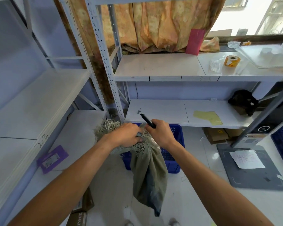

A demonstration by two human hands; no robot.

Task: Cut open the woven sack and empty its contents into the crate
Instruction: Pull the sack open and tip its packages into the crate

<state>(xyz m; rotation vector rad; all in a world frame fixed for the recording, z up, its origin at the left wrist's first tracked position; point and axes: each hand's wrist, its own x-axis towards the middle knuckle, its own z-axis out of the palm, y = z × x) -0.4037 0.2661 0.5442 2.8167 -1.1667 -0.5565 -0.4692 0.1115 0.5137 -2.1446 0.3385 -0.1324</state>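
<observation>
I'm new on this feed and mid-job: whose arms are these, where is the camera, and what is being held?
There is no machine here. It is one picture from a wide-angle camera worn on a person's head, looking forward and down, so the two bare arms are that person's own. The left hand grips the frayed top of a grey-green woven sack, which hangs down in front of a blue crate standing on the floor. The right hand holds a slim black cutter at the sack's top. White shelves stand behind; the lower one carries a yellow sheet.
</observation>
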